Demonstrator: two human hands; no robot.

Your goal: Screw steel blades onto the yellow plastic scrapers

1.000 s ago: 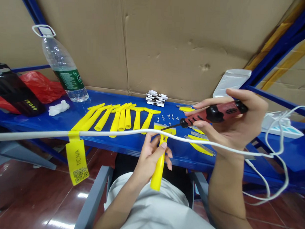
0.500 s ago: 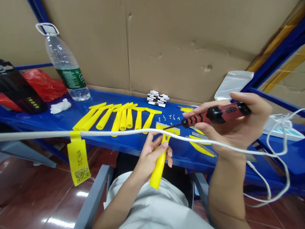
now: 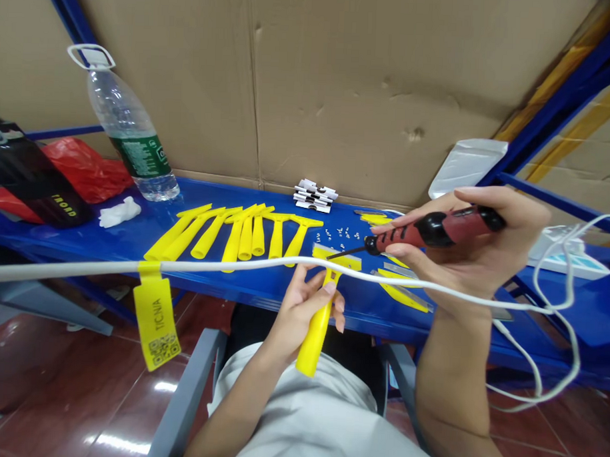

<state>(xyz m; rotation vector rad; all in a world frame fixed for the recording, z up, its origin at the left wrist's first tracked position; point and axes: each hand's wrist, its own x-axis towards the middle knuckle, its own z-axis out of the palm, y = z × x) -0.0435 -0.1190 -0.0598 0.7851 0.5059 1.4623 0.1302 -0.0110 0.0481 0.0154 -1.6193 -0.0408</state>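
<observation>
My left hand [image 3: 302, 307] is closed around the yellow plastic handle of a scraper [image 3: 314, 342], held tilted at the table's front edge. A thin blade strip shows along its wide head. In my right hand [image 3: 498, 262], the fingers are wrapped round a red and black screwdriver [image 3: 442, 230]. Its dark shaft slants down left, and the tip meets the scraper's head. Beyond the head, several small screws [image 3: 339, 236] lie on the blue table [image 3: 206, 192]. Several yellow scraper handles [image 3: 209, 242] lie in a row to the left. Yellow strips with blades [image 3: 403, 295] rest under my right hand.
A white cable [image 3: 224, 264] with a yellow tag [image 3: 156, 323] crosses in front of the view. At the back stand a water bottle [image 3: 138, 143] and a stack of small white-and-black pieces [image 3: 315, 195]. A black bottle [image 3: 31, 179], red bag [image 3: 84, 171] and tissue [image 3: 119, 211] are at left.
Almost nothing differs. The screwdriver and my right hand have shifted and turned slightly, with the tip still at the scraper's head. The handle's lower end has swung slightly left.
</observation>
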